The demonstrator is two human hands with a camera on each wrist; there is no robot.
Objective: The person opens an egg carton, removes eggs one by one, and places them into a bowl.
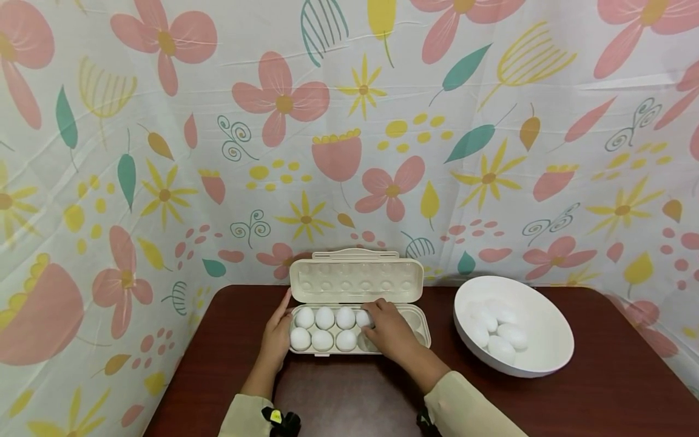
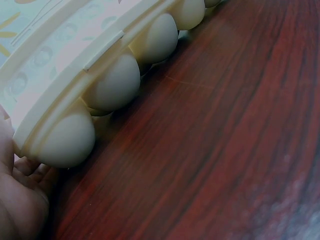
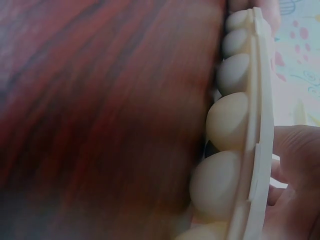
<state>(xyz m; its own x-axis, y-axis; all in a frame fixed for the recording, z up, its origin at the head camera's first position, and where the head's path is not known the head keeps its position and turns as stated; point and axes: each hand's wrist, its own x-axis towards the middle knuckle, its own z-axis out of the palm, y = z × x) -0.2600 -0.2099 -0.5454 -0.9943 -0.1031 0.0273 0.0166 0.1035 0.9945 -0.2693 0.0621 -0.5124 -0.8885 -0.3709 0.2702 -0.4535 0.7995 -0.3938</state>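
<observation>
An egg carton (image 1: 382,347) lies with its lid (image 1: 356,264) raised at the back. White eggs (image 1: 324,318) fill the left part of both rows; cups at the right end hold none. My left hand (image 1: 275,340) holds the carton's left end, also seen at the edge of the left wrist view, its fingers (image 2: 31,172) beside the end cup. Over the back row, my right hand (image 1: 394,331) has its curled fingers on a white egg (image 1: 364,318) in the fourth cup; its fingertips are partly hidden. The right wrist view shows this hand (image 3: 297,185) behind the carton's rim (image 3: 265,110).
A large white bowl (image 1: 551,331) with several white eggs (image 1: 512,335) stands right of the carton on the dark red table (image 1: 218,364). A flowered cloth (image 1: 393,121) hangs behind the table and along its left side.
</observation>
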